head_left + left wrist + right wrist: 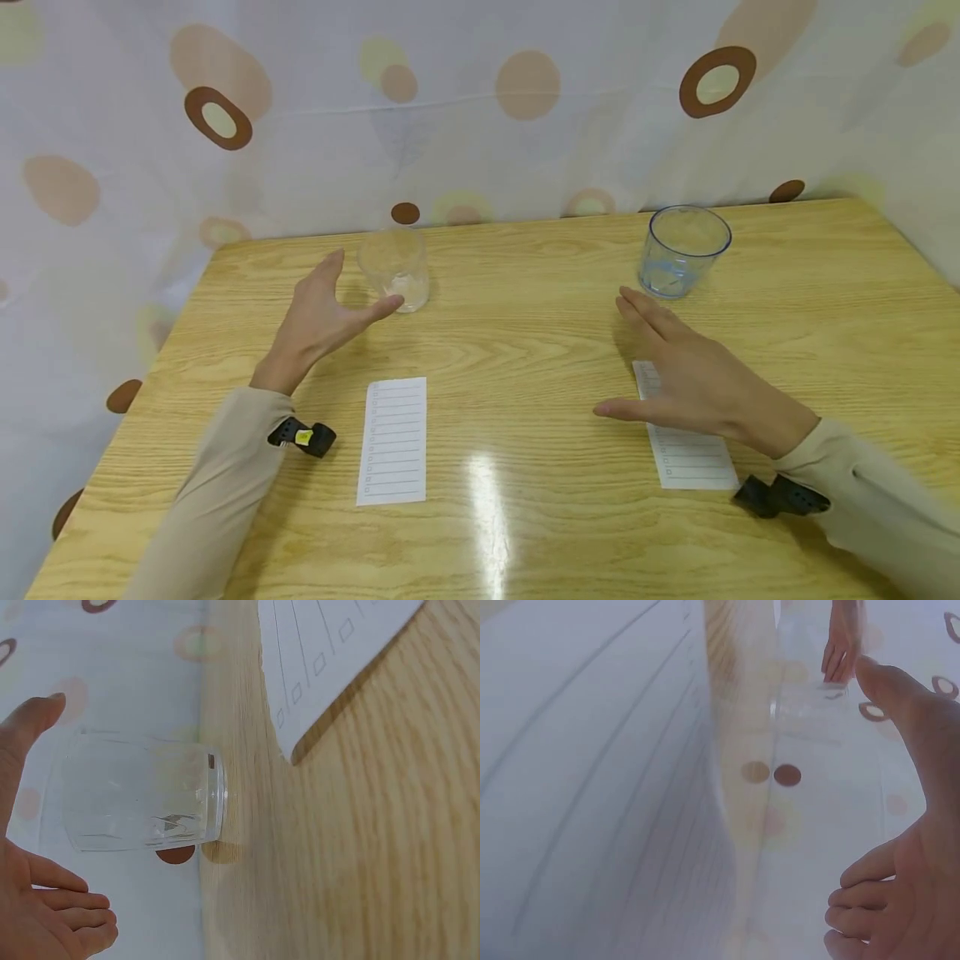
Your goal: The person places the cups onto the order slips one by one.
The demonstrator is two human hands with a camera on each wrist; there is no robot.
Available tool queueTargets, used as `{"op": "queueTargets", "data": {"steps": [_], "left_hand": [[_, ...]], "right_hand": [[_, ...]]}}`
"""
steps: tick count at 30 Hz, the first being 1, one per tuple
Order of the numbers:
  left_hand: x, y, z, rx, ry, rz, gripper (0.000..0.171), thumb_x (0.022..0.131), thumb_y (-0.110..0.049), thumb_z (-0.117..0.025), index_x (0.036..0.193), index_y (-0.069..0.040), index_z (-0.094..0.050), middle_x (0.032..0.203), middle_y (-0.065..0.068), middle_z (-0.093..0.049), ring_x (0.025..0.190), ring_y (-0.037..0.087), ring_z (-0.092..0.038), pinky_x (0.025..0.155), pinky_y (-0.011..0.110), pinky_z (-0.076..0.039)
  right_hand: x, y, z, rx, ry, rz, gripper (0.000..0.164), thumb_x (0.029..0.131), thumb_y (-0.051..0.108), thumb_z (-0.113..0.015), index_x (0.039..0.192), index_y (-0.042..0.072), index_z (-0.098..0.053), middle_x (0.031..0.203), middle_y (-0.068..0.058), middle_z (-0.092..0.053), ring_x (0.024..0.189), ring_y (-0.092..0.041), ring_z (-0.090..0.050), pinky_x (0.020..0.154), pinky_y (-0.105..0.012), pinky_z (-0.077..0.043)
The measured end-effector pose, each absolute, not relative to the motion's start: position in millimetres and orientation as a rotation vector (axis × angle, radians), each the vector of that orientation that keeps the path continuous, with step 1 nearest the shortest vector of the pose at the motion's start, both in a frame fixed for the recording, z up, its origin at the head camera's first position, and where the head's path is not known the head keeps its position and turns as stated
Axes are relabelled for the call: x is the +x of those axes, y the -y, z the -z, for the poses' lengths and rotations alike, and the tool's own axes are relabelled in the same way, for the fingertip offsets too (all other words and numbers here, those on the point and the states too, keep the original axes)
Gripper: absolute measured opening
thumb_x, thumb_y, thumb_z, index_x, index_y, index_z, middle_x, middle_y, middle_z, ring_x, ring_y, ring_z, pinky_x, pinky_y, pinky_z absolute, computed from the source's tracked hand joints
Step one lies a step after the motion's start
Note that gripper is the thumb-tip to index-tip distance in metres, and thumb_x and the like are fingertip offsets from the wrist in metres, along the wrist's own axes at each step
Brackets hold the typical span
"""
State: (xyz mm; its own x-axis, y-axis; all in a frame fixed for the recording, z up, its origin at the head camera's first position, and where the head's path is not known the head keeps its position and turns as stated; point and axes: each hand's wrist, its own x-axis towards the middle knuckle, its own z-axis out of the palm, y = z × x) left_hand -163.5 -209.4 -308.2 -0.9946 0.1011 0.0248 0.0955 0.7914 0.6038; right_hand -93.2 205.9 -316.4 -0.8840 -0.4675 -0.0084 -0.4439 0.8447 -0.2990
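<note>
A clear drinking glass (395,258) stands upright toward the back left of the table. Around its near left side my left hand (317,315) is spread, thumb and fingers wide apart. In the left wrist view a gap shows between that hand and the glass (142,795). Over the right-hand paper slip (693,463) hovers my right hand (693,383), fingers extended and thumb held away, with nothing in it. Beyond its fingertips a blue-rimmed glass (678,258) stands upright, apart from the hand. The right wrist view does not show that glass.
A second lined paper slip (393,442) lies in front of the clear glass. Both slips rest on the wooden table (525,350). A white curtain (465,150) with brown dots hangs behind the table's back edge. Dark bands sit at both wrists.
</note>
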Motion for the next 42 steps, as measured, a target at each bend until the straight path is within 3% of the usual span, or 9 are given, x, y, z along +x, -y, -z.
{"op": "queueTargets", "data": {"steps": [13, 23, 35, 42], "left_hand": [[-170, 204, 311, 0.154, -2.969, -0.993, 0.116, 0.076, -0.071, -0.064, 0.154, 0.000, -0.014, 0.158, 0.019, -0.018, 0.145, 0.035, -0.018, 0.114, 0.054, -0.022], [-174, 196, 313, 0.165, -2.970, -1.052, 0.118, 0.075, -0.070, -0.066, 0.154, -0.002, -0.011, 0.159, 0.016, -0.016, 0.145, 0.033, -0.016, 0.115, 0.052, -0.021], [-179, 194, 316, 0.185, -2.987, -1.048, 0.119, 0.075, -0.069, -0.067, 0.154, 0.000, -0.010, 0.158, 0.018, -0.016, 0.145, 0.035, -0.017, 0.113, 0.054, -0.024], [-181, 192, 319, 0.184, -3.007, -1.059, 0.117, 0.076, -0.068, -0.067, 0.153, 0.001, -0.013, 0.157, 0.019, -0.019, 0.144, 0.035, -0.020, 0.113, 0.053, -0.025]], "right_hand": [[-97, -163, 321, -0.889, -2.828, 0.531, 0.119, 0.076, 0.077, -0.057, 0.155, 0.006, -0.006, 0.161, -0.012, -0.007, 0.143, -0.036, -0.022, 0.102, -0.054, -0.041], [-93, -130, 328, -1.029, -2.768, 0.487, 0.120, 0.076, 0.080, -0.052, 0.153, -0.002, -0.012, 0.161, -0.016, -0.007, 0.145, -0.033, -0.015, 0.110, -0.050, -0.032], [-89, -99, 331, -1.073, -2.706, 0.475, 0.119, 0.077, 0.083, -0.047, 0.154, 0.000, -0.009, 0.161, -0.014, -0.004, 0.147, -0.028, -0.010, 0.114, -0.045, -0.025], [-88, -85, 333, -1.166, -2.685, 0.413, 0.113, 0.082, 0.076, -0.051, 0.152, -0.003, -0.013, 0.160, -0.019, -0.008, 0.147, -0.029, -0.010, 0.116, -0.043, -0.023]]}}
